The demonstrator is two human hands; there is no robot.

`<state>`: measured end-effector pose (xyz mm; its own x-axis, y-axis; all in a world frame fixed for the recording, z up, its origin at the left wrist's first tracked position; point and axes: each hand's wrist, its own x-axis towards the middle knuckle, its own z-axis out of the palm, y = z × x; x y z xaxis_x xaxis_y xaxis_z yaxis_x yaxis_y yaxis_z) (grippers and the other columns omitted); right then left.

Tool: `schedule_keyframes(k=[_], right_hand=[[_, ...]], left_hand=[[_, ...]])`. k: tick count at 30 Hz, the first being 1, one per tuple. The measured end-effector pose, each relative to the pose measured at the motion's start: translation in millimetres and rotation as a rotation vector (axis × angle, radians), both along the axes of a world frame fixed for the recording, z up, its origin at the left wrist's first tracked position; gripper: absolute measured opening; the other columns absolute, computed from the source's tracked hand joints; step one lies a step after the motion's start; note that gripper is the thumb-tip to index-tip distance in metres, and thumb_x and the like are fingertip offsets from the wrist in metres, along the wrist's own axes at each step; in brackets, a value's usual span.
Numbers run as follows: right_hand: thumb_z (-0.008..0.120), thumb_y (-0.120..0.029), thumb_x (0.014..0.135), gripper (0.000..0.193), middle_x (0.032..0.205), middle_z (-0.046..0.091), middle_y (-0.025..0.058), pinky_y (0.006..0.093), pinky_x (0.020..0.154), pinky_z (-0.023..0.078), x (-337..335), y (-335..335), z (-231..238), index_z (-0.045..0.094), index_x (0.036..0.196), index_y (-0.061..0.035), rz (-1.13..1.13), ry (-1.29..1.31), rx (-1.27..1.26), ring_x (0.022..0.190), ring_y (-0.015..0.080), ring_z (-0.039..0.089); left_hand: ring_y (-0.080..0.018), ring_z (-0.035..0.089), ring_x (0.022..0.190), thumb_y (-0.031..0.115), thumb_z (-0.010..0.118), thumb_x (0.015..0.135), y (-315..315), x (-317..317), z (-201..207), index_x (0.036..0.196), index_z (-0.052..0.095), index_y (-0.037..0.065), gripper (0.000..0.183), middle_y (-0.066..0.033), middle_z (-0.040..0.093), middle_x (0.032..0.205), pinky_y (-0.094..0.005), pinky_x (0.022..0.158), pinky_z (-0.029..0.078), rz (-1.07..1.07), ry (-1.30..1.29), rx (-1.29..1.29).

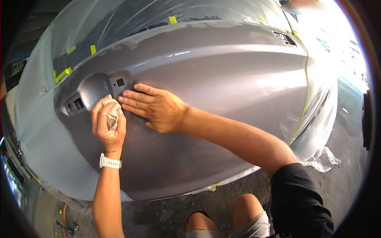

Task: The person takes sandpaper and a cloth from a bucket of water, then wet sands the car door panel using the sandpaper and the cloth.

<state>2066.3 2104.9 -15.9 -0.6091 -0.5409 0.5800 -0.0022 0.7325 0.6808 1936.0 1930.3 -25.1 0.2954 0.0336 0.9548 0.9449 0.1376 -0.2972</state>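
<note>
A grey car door panel with a satin sheen spreads out in front of me. My left hand, with a white watch on its wrist, is closed around a crumpled beige cloth just below the door-handle recess. To its right, my right hand lies with fingers stretched over a dark grey sheet, which looks like sandpaper, and holds it against the panel. Most of that sheet is hidden under the palm and fingers. Square cutouts flank the recess.
Clear plastic film covers the surfaces around the panel. Bits of yellow-green tape hold it along the upper edge. Another cutout is at the upper right. Below, my knees show above the dark floor.
</note>
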Motion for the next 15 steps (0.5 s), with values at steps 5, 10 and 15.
schedule_keyframes(k=[5, 10, 15], right_hand=[[0.055, -0.048, 0.097, 0.077, 0.169, 0.026, 0.0055, 0.0425, 0.13, 0.01, 83.6, 98.3, -10.5, 0.03, 0.16, -0.0125, -0.14, -0.018, -0.01, 0.156, 0.0183, 0.021], [0.054, -0.046, 0.098, 0.074, 0.168, 0.026, 0.0085, 0.0461, 0.129, 0.011, 122.8, 133.3, -25.2, 0.031, 0.16, -0.0117, -0.229, 0.153, -0.016, 0.156, 0.0236, 0.022], [0.052, -0.05, 0.098, 0.074, 0.169, 0.026, 0.0069, 0.0433, 0.129, 0.009, 37.8, 54.8, 12.1, 0.034, 0.159, -0.0107, -0.048, 0.117, -0.016, 0.156, 0.0196, 0.021]], left_hand=[[-0.0355, 0.063, 0.111, 0.001, 0.073, 0.076, -26.0, -10.3, -8.6, 0.106, 0.069, 0.003, 0.031, -0.0156, 0.066, 0.122, -0.0444, 0.098, 0.052, 0.119, 0.136, -0.127], [-0.0354, 0.063, 0.109, -0.002, 0.075, 0.068, -22.3, -19.7, -17.1, 0.106, 0.069, 0.005, 0.039, -0.0133, 0.066, 0.122, -0.0447, 0.095, 0.054, 0.189, 0.142, -0.092], [-0.0366, 0.062, 0.111, -0.002, 0.074, 0.071, -22.0, -15.6, -15.8, 0.107, 0.069, 0.004, 0.037, -0.0136, 0.065, 0.123, -0.0458, 0.096, 0.053, 0.188, 0.144, -0.127]])
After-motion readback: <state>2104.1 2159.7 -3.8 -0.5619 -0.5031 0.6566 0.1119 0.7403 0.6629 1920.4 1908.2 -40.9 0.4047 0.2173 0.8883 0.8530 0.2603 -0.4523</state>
